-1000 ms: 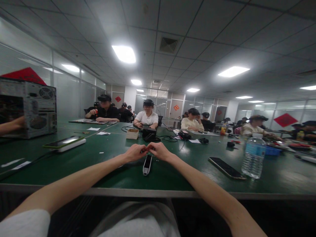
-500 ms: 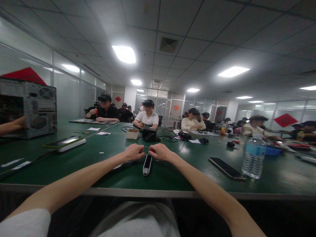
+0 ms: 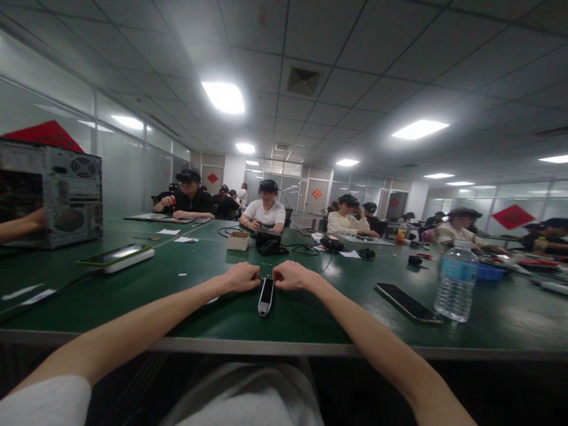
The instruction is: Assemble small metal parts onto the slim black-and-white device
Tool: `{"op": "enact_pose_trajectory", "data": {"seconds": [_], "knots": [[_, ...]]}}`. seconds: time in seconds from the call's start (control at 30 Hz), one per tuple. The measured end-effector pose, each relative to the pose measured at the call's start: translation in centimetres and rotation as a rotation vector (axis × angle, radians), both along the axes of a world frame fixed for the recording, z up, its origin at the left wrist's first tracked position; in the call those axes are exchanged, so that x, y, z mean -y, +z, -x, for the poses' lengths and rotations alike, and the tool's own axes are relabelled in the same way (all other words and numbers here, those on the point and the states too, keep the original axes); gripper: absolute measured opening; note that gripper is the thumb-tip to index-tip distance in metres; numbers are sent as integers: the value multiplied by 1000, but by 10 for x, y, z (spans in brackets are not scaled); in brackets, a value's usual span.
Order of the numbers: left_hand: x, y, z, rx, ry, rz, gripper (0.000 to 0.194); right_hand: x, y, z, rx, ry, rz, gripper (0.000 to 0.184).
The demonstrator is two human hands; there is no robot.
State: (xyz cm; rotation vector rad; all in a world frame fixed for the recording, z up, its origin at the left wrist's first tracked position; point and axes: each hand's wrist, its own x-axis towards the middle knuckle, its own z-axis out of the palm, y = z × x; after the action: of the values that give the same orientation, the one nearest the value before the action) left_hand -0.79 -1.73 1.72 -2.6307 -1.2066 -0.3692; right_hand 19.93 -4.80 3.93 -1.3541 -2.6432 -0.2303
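Note:
A slim white handheld device with a long dark screen (image 3: 266,291) lies on the green table (image 3: 186,316), pointing away from me. At its far end, my left hand (image 3: 242,277) rests on the left side with its fingers curled closed. Across from it, my right hand (image 3: 291,276) is closed as well, the knuckles bent over the fingertips. Whatever either hand pinches, if anything, is too small or hidden to make out. A thin pale slip (image 3: 213,299) shows beneath my left wrist.
A phone (image 3: 408,303) and a water bottle (image 3: 456,284) stand to the right. On the left are a green-edged device (image 3: 116,257) and an open computer case (image 3: 73,198). Ahead sit a small box (image 3: 238,241), a black case (image 3: 268,242) and cables. Several people sit around.
My right hand has shifted slightly right, so the gap between my hands is wider. The slim device has shifted slightly right. My left hand stays nearly still.

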Motion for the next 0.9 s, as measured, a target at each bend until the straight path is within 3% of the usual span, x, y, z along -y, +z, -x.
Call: {"op": "enact_pose_trajectory", "data": {"seconds": [0.9], "knots": [[1,1,0,-136,-105,65,18,12,-1,10,118,-41,97,22]]}}
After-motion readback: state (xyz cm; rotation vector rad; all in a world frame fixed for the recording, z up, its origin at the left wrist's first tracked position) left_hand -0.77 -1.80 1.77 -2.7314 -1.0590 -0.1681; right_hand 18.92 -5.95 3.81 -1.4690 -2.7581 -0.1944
